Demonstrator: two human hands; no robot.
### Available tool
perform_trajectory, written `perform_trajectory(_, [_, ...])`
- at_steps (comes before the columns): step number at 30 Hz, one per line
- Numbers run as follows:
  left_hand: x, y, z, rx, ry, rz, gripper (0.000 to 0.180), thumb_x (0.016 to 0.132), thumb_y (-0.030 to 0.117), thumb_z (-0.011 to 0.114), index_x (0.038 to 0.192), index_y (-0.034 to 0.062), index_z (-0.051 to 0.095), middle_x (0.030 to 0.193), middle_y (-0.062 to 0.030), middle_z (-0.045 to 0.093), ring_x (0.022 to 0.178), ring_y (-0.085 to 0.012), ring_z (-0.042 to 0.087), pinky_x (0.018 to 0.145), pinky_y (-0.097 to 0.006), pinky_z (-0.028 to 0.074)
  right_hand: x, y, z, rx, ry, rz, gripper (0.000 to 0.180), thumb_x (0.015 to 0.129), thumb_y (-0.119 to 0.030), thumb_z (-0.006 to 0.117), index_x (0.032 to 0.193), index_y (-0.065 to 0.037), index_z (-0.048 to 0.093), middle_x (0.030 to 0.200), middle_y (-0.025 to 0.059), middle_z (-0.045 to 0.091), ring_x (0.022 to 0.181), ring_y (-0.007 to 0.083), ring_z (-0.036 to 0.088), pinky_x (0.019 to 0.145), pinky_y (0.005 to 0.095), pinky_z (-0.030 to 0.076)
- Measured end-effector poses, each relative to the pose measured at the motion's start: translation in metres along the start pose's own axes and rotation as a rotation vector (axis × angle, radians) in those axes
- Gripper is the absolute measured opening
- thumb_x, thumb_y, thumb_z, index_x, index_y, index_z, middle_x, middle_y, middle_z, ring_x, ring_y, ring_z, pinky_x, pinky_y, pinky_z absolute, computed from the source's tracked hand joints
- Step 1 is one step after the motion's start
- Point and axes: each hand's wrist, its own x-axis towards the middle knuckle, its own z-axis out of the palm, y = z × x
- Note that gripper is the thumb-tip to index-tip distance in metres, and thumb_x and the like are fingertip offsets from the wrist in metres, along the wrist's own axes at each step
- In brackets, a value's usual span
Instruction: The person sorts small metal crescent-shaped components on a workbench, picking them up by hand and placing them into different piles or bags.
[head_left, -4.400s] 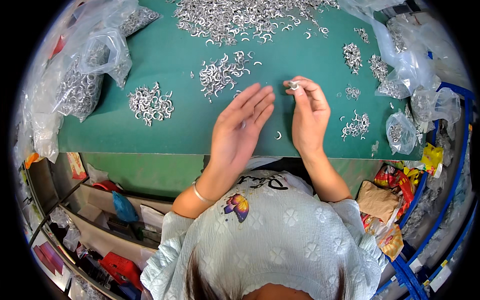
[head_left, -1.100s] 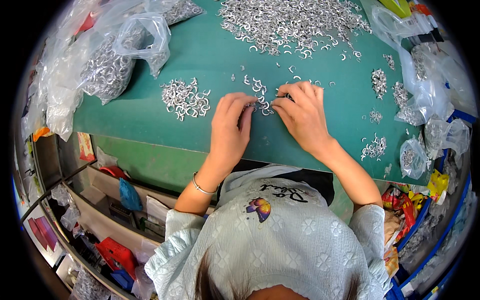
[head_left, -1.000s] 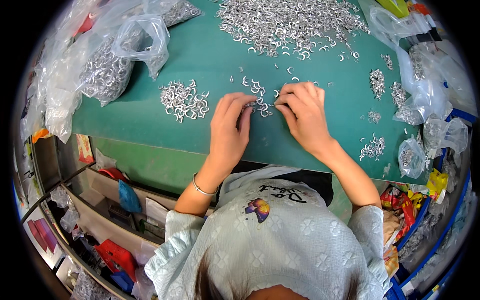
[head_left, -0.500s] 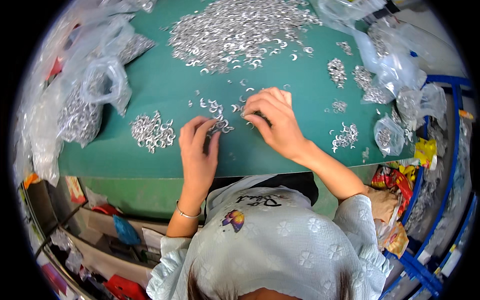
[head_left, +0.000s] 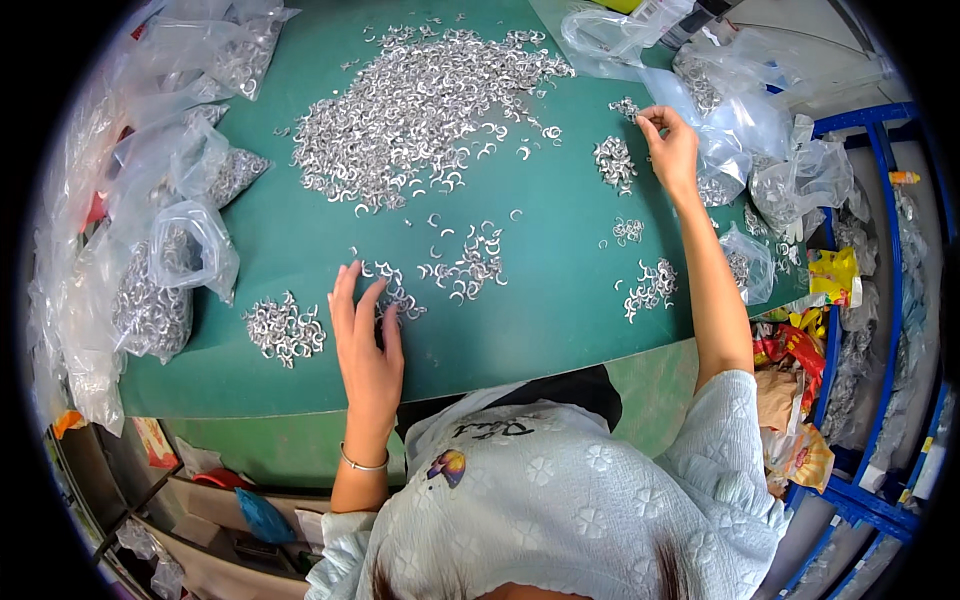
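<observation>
My left hand [head_left: 368,335] rests on the green table with its fingers apart, at the edge of a small cluster of silver crescent-shaped pieces [head_left: 402,303]. Another loose cluster of crescents [head_left: 475,265] lies just to the right of it. Out at the far right, my right hand [head_left: 672,150] has thumb and fingertips pinched together beside a little heap of silver pieces [head_left: 624,106]; whatever is between the tips is too small to make out. A big mound of the same crescents [head_left: 410,110] spreads over the far middle of the table.
A sorted-looking pile [head_left: 285,328] sits left of my left hand. Down the right side are more small piles, among them a heap [head_left: 614,162] and a looser one [head_left: 650,287]. Filled clear plastic bags [head_left: 155,300] line the left edge, and more bags [head_left: 745,125] the right. Blue shelving [head_left: 885,190] stands beyond.
My right hand has gone from the middle cluster to the far-right little heap. My left hand has opened out beside its pieces. The view has shifted, so the table sits differently in it.
</observation>
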Motion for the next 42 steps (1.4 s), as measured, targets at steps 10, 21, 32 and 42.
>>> perform_trajectory(10, [0.002, 0.003, 0.003, -0.025, -0.207, 0.034, 0.046, 0.084, -0.001, 0.061, 0.129, 0.0007, 0.051, 0.147, -0.0190, 0.038, 0.140, -0.0379, 0.029, 0.113, -0.045, 0.027, -0.037, -0.057, -0.010, 0.061, -0.282, -0.049, 0.019, 0.087, -0.012, 0.065, 0.102, -0.002, 0.068, 0.096, 0.0123, 0.068, 0.077, 0.0204, 0.062, 0.074, 0.0329, 0.050])
perform_trajectory(21, [-0.006, 0.003, 0.004, 0.051, -0.259, 0.159, 0.038, 0.084, -0.007, 0.054, 0.121, 0.0013, 0.058, 0.143, -0.0156, 0.044, 0.136, -0.0380, 0.036, 0.111, -0.054, 0.029, -0.178, -0.147, 0.002, -0.091, -0.964, -0.595, 0.068, 0.080, -0.031, 0.072, 0.139, -0.010, 0.045, 0.154, 0.0075, 0.030, 0.144, 0.0318, 0.021, 0.112, 0.0558, 0.023])
perform_trajectory(32, [-0.016, 0.021, 0.010, 0.127, -0.363, 0.276, 0.046, 0.081, -0.002, 0.060, 0.126, 0.0042, 0.055, 0.147, -0.0131, 0.040, 0.139, -0.0361, 0.032, 0.112, -0.060, 0.021, -0.176, -0.131, -0.003, 0.096, -0.696, -0.474, 0.045, 0.080, -0.018, 0.072, 0.122, -0.007, 0.059, 0.140, 0.0080, 0.049, 0.140, 0.0319, 0.033, 0.109, 0.0527, 0.026])
perform_trajectory(42, [-0.018, 0.033, 0.013, 0.022, -0.349, 0.307, 0.040, 0.079, -0.005, 0.057, 0.118, 0.0012, 0.060, 0.138, -0.0135, 0.051, 0.135, -0.0346, 0.039, 0.112, -0.061, 0.019, -0.180, -0.134, 0.002, 0.141, -0.623, -0.456, 0.043, 0.079, -0.018, 0.072, 0.119, -0.005, 0.061, 0.131, 0.0075, 0.054, 0.133, 0.0307, 0.040, 0.107, 0.0545, 0.026])
